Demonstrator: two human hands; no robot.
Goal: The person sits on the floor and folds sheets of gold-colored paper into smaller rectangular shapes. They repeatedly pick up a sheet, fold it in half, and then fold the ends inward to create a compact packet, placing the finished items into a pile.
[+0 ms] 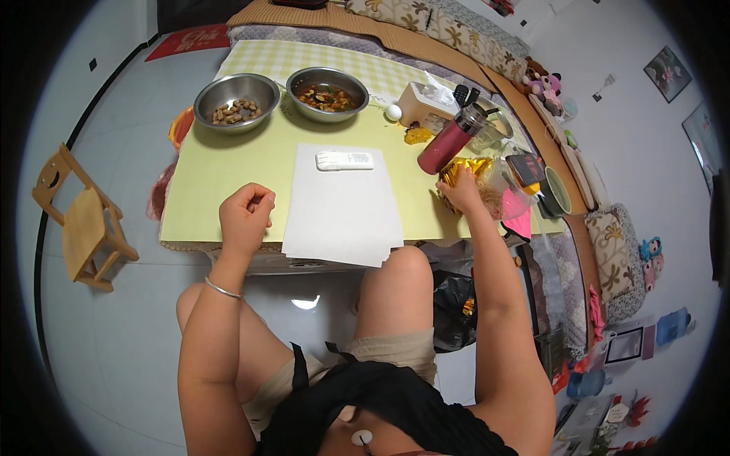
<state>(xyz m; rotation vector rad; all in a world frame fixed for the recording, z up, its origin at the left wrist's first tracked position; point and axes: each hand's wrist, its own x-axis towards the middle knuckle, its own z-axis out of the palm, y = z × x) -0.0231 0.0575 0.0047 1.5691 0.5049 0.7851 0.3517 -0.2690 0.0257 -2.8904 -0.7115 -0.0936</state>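
Note:
My left hand (247, 213) hovers over the front left of the table in a loose fist, with nothing showing in its fingers. On the right side of the table, my right hand (462, 191) has its fingers closed on a shiny gold foil bag (477, 165). A maroon bottle with a dark lid (449, 143) leans right behind that bag. Beside the bag stands a clear plastic container (498, 181). Between my hands lies a stack of white paper sheets (342, 209). A white oblong device (344, 160) rests on the far part of the paper.
At the back are a steel bowl of brown pieces (258, 85) and a steel bowl of soupy food (357, 108). A tissue box (418, 105), white egg-like object (393, 113) and green basket (560, 190) are to the right. A wooden chair (84, 216) stands left; a black bag (454, 304) sits below.

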